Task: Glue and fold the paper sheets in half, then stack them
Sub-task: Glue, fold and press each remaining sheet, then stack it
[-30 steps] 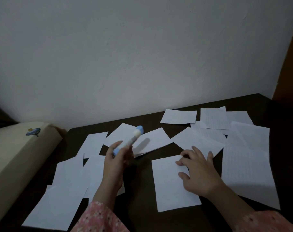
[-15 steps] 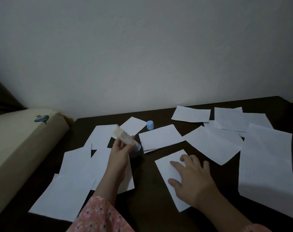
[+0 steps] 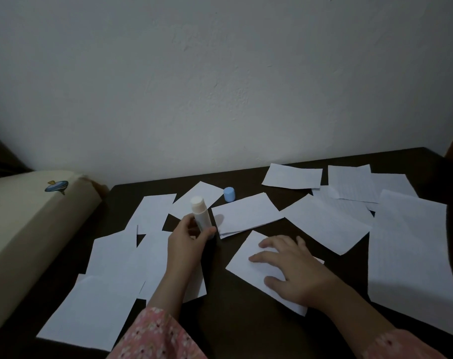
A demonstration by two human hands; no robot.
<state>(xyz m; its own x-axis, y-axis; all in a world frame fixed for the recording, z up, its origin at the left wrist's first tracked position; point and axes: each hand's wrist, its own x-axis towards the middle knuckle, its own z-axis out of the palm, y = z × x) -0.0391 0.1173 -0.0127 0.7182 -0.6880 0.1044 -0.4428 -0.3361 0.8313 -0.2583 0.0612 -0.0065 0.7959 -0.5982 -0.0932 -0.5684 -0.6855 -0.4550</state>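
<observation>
Left hand [image 3: 186,238] grips the uncapped glue stick [image 3: 200,215] upright; right hand [image 3: 292,268] lies flat, fingers spread, pinning the sheet [image 3: 242,261] at 3 o'clock from it. Risk imo: the cap [image 3: 229,194] at 1 o'clock could get knocked away, or the glue smears the folded stack [image 3: 246,215].

Dim, grainy view with soft shadows, dark vignetted corners, slight wide-angle bending at the edges

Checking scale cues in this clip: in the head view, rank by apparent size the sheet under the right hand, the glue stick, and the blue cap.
1. Sheet under the right hand, largest by far.
2. Glue stick, held upright in the left hand.
3. Blue cap, smallest; it stands farther from the camera, which shrinks it somewhat.
</observation>
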